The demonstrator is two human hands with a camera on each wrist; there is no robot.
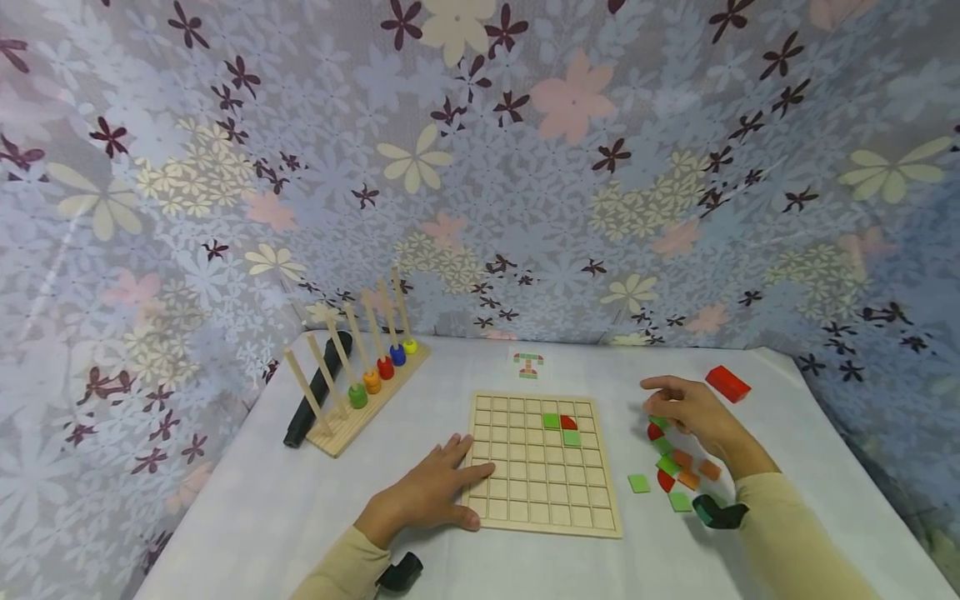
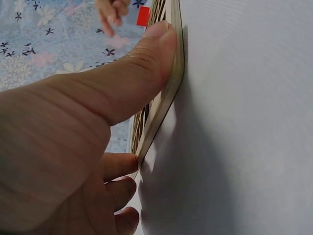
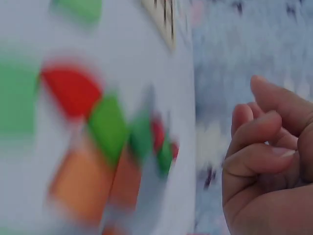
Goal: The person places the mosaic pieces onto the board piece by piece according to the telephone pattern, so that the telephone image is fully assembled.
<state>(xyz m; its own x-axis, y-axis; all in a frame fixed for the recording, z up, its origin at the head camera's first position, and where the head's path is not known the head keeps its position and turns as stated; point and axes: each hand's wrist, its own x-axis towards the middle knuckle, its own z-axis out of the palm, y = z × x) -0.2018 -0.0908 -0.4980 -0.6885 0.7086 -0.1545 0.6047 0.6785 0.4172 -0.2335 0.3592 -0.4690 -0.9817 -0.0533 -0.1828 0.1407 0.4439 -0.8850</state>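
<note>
The square wooden grid board (image 1: 540, 528) lies on the white table, with a green tile (image 1: 551, 421), a red quarter-round tile (image 1: 568, 422) and another green tile (image 1: 572, 437) in its upper right cells. My left hand (image 1: 431, 492) rests with spread fingers on the board's left edge; in the left wrist view its thumb (image 2: 146, 63) touches the board's rim (image 2: 166, 98). Above the far end of a loose pile of green, red and orange tiles (image 1: 688, 478) is my right hand (image 1: 693, 412). Its fingers are loosely bent in the right wrist view, and no tile shows between them.
A pattern card (image 1: 528, 364) lies behind the board. To the left stand a wooden peg rack with coloured beads (image 1: 337, 437) and a black cylindrical object (image 1: 303, 417). A red block (image 1: 727, 383) sits at the back right. Floral cloth (image 1: 480, 208) hangs behind the table.
</note>
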